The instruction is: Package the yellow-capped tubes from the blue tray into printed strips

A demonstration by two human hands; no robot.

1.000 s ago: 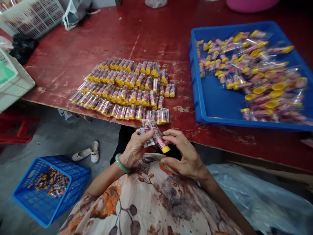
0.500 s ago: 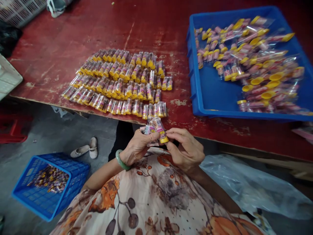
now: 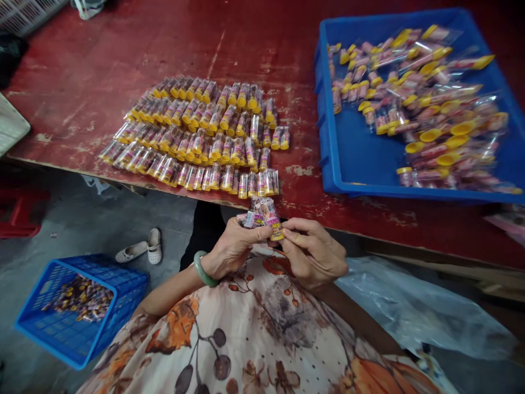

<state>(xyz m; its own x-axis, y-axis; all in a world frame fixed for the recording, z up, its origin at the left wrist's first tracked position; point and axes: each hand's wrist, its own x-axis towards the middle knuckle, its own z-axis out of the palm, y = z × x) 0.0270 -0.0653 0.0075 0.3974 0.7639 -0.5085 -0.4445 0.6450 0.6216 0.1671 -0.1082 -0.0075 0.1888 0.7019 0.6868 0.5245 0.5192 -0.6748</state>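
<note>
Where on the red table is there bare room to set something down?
Bare red tabletop lies between the tube rows and the blue tray, and beyond those rows. Crowded: the rows themselves and the tray's right side.

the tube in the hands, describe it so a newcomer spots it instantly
Start at the red table and go to its near edge, just below the rows of yellow-ended tubes. There the left hand, with a green bangle at its wrist, holds the tube, the right hand at its lower end. Unlike its neighbours, it is held, not lying in rows.
</note>
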